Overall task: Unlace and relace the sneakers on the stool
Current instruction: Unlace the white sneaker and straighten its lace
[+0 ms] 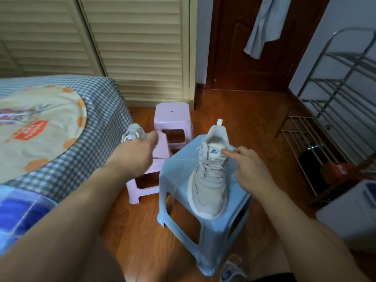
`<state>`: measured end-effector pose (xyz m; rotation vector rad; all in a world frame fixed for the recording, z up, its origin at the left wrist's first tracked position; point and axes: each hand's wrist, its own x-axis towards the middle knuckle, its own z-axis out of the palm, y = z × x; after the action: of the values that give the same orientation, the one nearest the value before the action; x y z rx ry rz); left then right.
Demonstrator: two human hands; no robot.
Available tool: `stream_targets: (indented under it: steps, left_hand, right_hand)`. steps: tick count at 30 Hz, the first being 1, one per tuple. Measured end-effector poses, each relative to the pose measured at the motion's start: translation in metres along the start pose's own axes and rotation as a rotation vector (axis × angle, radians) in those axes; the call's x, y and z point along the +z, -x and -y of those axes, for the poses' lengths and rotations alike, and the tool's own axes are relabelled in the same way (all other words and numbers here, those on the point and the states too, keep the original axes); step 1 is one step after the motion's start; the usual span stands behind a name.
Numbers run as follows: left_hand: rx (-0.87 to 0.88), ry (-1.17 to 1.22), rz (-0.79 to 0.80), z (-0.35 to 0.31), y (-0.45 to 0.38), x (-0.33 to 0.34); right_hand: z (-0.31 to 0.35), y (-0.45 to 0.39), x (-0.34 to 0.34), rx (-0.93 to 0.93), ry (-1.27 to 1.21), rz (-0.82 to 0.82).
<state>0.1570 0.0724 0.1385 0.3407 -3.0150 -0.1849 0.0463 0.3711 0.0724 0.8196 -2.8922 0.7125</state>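
Observation:
A beige sneaker (pixel 207 180) stands on the light blue stool (pixel 179 171), toe toward me, its laces loosened at the top. My right hand (pixel 250 167) pinches the lace beside the tongue at the shoe's right upper eyelets. My left hand (pixel 136 153) is pulled out to the left over a pink stool (pixel 162 151), gripping a thin lace end (pixel 181 159) that stretches taut from the shoe. A second pale sneaker (pixel 133 134) lies beyond my left hand, partly hidden by it.
A second pink stool (pixel 173 117) stands behind. A bed with checked cover (pixel 97 119) fills the left. A metal rack (pixel 333 110) and a white box (pixel 350 216) stand at the right. Wooden floor (pixel 142 231) surrounds the stools.

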Motion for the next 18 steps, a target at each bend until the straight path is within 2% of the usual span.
stream_targets:
  steps: [2,4,5,8,10,12,14,16,18]
  left_hand:
    - [-0.306,-0.122,-0.037,0.034,0.005,-0.004]
    - [-0.514,-0.211,-0.043,0.072,0.018,-0.005]
    - [-0.568,-0.246,-0.029,0.084,0.025,-0.003]
    - [-0.477,-0.198,0.038,0.069,0.037,0.01]
    - [-0.42,-0.029,-0.003,0.046,0.033,0.018]
    - [-0.327,0.247,-0.054,0.018,0.029,0.023]
    - [-0.237,0.519,-0.005,-0.013,0.029,0.021]
    - [-0.255,0.859,0.066,-0.043,0.034,0.014]
    - [-0.333,1.261,0.134,-0.068,0.041,0.006]
  right_hand:
    - [-0.002,0.003,-0.002,0.005,0.062,0.016]
    - [-0.004,0.005,-0.001,-0.012,0.094,-0.004]
    - [-0.005,0.006,0.001,-0.031,0.117,-0.026]
    - [-0.003,0.003,0.004,-0.001,0.066,-0.057]
    - [0.004,0.001,0.001,0.083,-0.077,-0.068]
    - [0.011,0.002,0.0,0.119,-0.2,-0.115]
    - [0.02,0.006,0.0,0.113,-0.229,-0.161]
    - [0.03,0.013,0.0,0.084,-0.23,-0.223]
    - [0.044,0.02,-0.001,0.057,-0.353,-0.234]
